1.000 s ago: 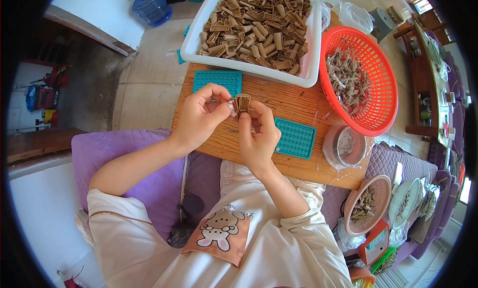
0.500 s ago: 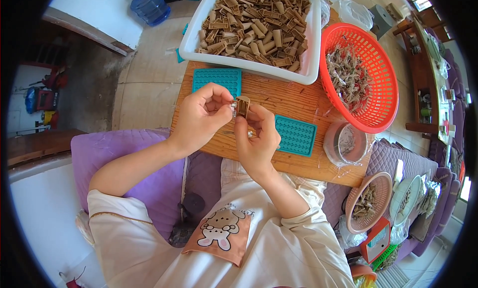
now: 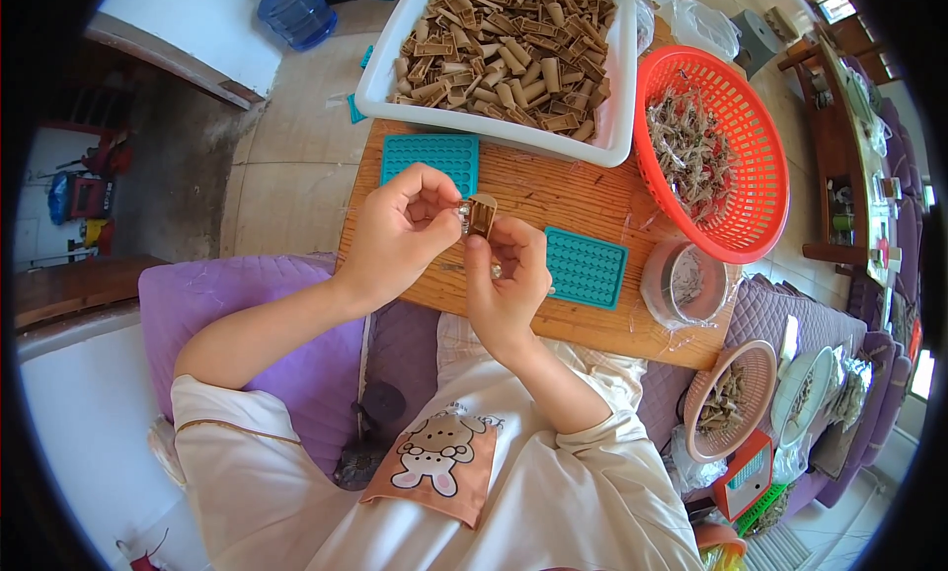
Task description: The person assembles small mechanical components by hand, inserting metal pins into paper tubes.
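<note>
Over the wooden table's front part, my right hand (image 3: pixel 511 285) pinches a small hollow brown plastic piece (image 3: pixel 482 213), its open side turned up toward me. Close against its left side, my left hand (image 3: pixel 390 235) is closed with thumb and forefinger on a small shiny piece (image 3: pixel 463 215). That piece is mostly covered by the fingers, and its kind cannot be made out. Another tiny shiny bit (image 3: pixel 496 271) shows at my right fingers. Beneath and beside the hands lie two teal trays with rows of small hollows, one behind my left hand (image 3: pixel 430 154) and one right of my right hand (image 3: pixel 587 268).
A white bin (image 3: pixel 494 136) heaped with brown pieces stands at the back of the table (image 3: pixel 553 201). Right of it, a red basket (image 3: pixel 760 156) holds small tangled parts. A plastic-lined round container (image 3: pixel 660 289) sits at the right edge. More baskets (image 3: pixel 760 373) rest on the sofa.
The brown piece and my right fingers have shifted very slightly; a shiny bit shows a little more clearly at my right fingers. Both hands keep their hold.
</note>
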`<state>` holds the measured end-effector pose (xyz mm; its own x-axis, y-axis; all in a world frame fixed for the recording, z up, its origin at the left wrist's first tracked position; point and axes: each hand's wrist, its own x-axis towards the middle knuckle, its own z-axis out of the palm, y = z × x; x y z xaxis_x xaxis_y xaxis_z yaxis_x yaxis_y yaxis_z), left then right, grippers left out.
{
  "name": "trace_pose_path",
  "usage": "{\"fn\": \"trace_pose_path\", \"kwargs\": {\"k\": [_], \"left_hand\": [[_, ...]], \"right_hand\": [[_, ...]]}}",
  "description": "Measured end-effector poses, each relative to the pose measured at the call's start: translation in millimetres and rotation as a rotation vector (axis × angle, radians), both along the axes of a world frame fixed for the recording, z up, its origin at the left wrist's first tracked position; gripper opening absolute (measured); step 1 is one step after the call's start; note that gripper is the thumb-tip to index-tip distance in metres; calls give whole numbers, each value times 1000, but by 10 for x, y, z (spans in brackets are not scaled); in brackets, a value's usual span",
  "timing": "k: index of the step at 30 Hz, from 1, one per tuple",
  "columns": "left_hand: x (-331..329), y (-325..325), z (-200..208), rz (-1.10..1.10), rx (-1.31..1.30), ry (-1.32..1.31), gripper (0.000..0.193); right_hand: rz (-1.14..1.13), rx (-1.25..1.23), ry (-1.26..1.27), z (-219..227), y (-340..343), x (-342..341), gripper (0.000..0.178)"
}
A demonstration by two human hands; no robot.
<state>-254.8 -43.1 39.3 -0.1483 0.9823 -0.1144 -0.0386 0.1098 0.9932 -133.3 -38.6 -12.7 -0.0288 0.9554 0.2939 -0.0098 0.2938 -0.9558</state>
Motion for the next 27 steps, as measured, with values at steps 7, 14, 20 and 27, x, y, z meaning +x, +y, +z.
{"fn": "trace_pose_path", "kwargs": {"k": [7,14,20,27], "left_hand": [[6,-11,2,-28,10,8,11],[-3,-16,-7,-179,40,60,13],[-15,24,40,-292,1,30,25],[24,28,14,-196,19,-83,25]], "right_hand": [[10,45,-3,31,-38,-26,24],[112,21,9,29,28,48,22],[209,-48,33,63,51,69,21],[416,-525,447,111,149,113,14]]}}
